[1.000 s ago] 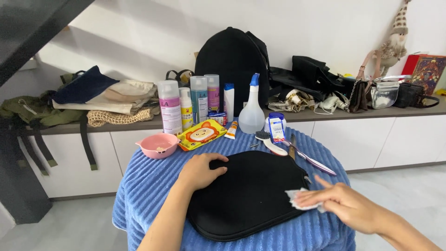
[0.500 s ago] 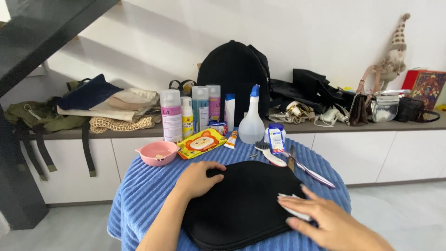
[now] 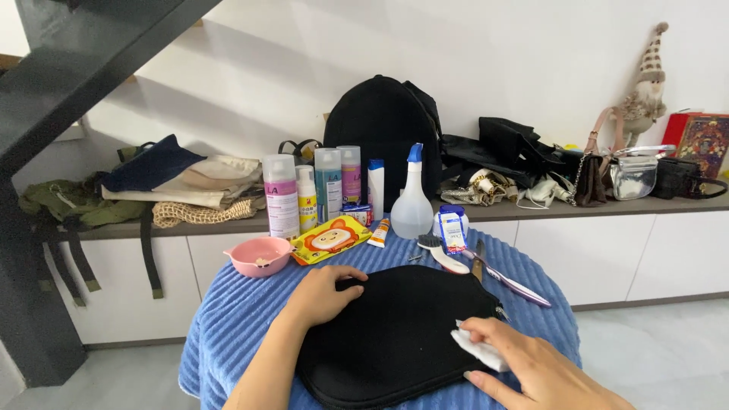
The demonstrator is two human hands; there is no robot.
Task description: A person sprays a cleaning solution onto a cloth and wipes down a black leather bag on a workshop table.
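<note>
As head cam dropped | right hand w/ white wipe slid left on black pouch

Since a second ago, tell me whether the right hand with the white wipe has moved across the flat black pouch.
Yes. The right hand has slid its white wipe leftward, from the flat black pouch's right edge further onto its surface.

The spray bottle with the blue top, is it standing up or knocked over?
Standing up. The spray bottle sits on its base on the blue cloth, blue nozzle on top.
</note>
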